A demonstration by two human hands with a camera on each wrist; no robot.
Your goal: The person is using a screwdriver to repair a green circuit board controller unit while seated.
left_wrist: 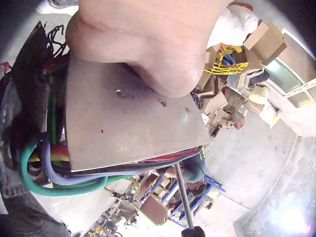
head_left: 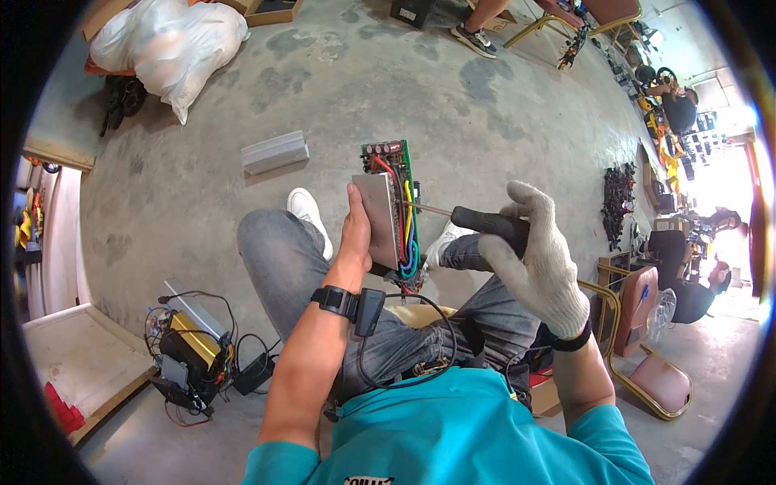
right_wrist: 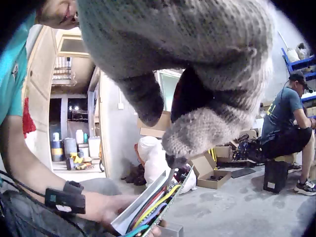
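Note:
A flat grey metal plate covers one side of a green circuit board with red, yellow, blue and green wires. My bare left hand grips this unit, its thumb along the plate; in the left wrist view the palm lies over the plate. In my gloved right hand is a black-handled screwdriver, held level, its shaft reaching the wire side of the unit. The tip is hidden among the wires. The right wrist view shows the glove above the wires.
A silver finned metal block lies on the concrete floor beyond the left knee. At the lower left are an assembly with a gold part and cables. White bags lie at the upper left. Chairs stand at right; a seated person is nearby.

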